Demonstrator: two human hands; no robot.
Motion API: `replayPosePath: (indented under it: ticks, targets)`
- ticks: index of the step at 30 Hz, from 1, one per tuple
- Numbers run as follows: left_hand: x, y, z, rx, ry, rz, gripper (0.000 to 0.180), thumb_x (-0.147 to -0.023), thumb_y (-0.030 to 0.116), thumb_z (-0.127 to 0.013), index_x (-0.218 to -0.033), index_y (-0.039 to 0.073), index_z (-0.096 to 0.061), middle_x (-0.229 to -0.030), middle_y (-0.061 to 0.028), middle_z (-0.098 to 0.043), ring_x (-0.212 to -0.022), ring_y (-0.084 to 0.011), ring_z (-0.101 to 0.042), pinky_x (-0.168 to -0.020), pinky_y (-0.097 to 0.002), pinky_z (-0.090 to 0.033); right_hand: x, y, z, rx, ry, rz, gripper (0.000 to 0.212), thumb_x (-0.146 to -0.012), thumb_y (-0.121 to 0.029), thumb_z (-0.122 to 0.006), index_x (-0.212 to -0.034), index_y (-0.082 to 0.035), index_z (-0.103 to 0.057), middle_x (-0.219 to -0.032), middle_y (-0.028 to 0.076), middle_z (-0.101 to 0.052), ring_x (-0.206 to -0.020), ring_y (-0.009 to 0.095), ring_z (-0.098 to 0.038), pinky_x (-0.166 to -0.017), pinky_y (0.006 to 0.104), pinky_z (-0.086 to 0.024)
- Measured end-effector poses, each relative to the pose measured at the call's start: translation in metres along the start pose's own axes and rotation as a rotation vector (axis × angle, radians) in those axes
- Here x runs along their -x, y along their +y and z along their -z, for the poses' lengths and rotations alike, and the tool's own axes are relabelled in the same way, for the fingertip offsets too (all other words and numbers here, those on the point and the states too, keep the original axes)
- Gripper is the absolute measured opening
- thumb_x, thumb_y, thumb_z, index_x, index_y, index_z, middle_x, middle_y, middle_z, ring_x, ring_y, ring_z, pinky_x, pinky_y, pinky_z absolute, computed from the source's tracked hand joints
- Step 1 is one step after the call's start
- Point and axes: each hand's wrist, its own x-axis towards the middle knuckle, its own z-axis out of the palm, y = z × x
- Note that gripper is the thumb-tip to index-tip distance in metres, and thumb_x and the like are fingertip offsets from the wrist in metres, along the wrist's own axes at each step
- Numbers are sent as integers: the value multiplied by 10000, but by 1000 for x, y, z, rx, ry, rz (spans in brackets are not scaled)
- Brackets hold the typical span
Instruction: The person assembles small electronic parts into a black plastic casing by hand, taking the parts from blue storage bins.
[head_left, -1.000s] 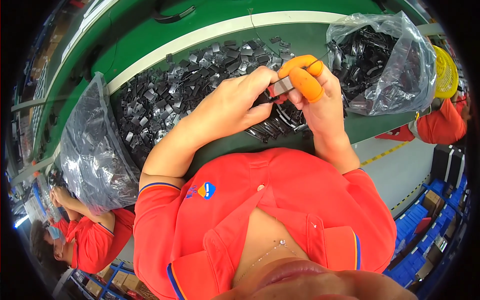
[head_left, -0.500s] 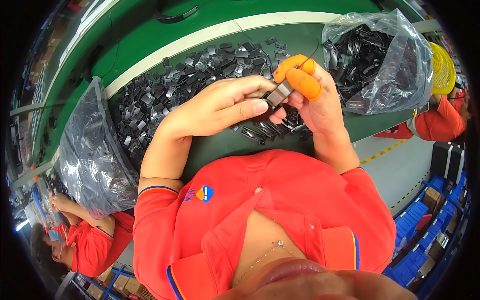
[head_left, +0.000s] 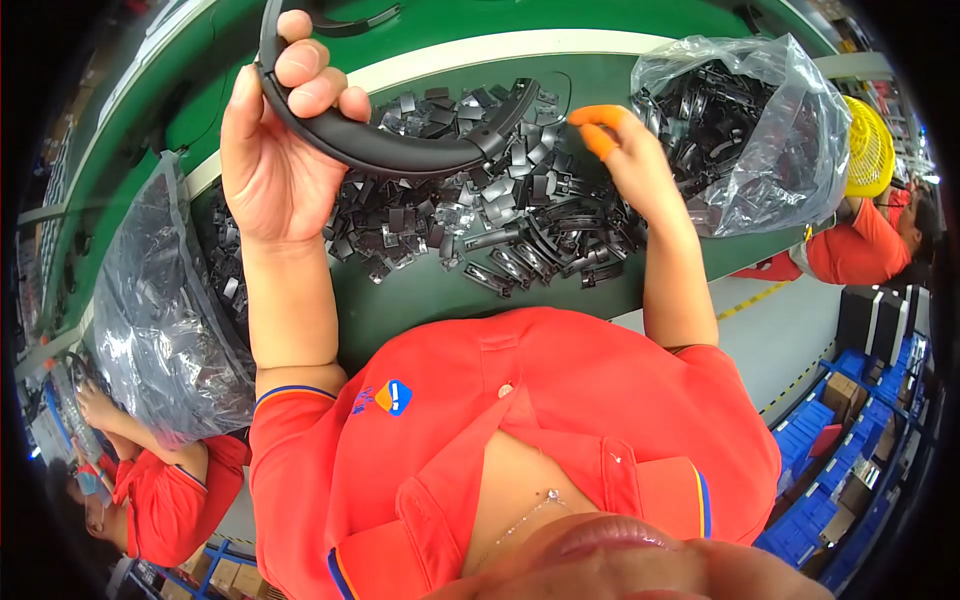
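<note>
My left hand [head_left: 290, 150] is closed around a black curved headphone headband [head_left: 400, 155], raised over the bench. The band's right end, with a jointed end piece, hangs above a heap of small black plastic parts [head_left: 400, 225]. From that end a thin dark wire [head_left: 570, 88] loops toward my right fingertips; whether they touch it I cannot tell. My right hand [head_left: 635, 165] wears orange finger cots on two fingers, which are stretched out and slightly apart. Below it lie several longer curved black pieces [head_left: 520, 260].
A clear plastic bag of black parts [head_left: 745, 140] stands at the right, beside a yellow basket [head_left: 870, 150]. Another plastic bag [head_left: 165, 320] slumps at the left. Another headband [head_left: 355, 22] lies on the green surface beyond a pale rail [head_left: 480, 52]. Co-workers in red sit on both sides.
My hands have separated: the left has lifted the headband up and to the left, and the right has come away from the band's end. The heap of parts is more exposed.
</note>
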Motion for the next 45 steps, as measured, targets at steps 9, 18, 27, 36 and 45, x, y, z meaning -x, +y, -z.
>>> replayPosePath:
  ticks: [9, 18, 27, 36, 45]
  targets:
    - [1, 7, -17, 273, -87, -26, 310, -884, 68, -501, -1164, 20, -377, -911, 20, -470, -814, -94, -511, -929, -387, -399, -33, 20, -15, 130, -18, 89, 161, -827, -16, -532, -970, 18, -596, -965, 124, -562, -896, 227, -560, -803, 273, -433]
    - [2, 20, -26, 284, -158, -13, 282, -879, 49, -493, -1146, 36, -405, -908, 13, -511, -814, -92, -540, -923, -352, -405, -60, 26, -18, 306, -36, 136, 212, -753, -69, -637, -962, -40, -612, -839, 84, -529, -681, 156, -532, -638, 273, -443]
    - [6, -11, -19, -131, -43, -105, 424, -933, 255, -407, -1246, -22, -334, -964, -77, -516, -817, -153, -521, -868, -451, -462, -70, 34, -8, 367, -105, 79, 206, -748, -53, -635, -944, -17, -581, -826, 105, -561, -671, 177, -547, -642, 281, -452]
    - [6, -29, -24, -464, 129, -100, 397, -893, 234, -471, -1168, -45, -411, -885, -116, -577, -784, -196, -591, -818, -416, -495, -45, 18, 7, -94, 82, -170, 206, -834, -91, -561, -995, 13, -485, -817, 81, -612, -734, 135, -584, -661, 254, -446]
    - [7, -63, -15, -881, 159, 2, 276, -897, 78, -456, -1148, -37, -436, -999, -146, -575, -910, -200, -582, -842, -330, -464, 4, -54, -7, -987, 176, -143, 241, -841, -52, -561, -1066, 20, -513, -912, 74, -567, -789, 138, -554, -780, 282, -449]
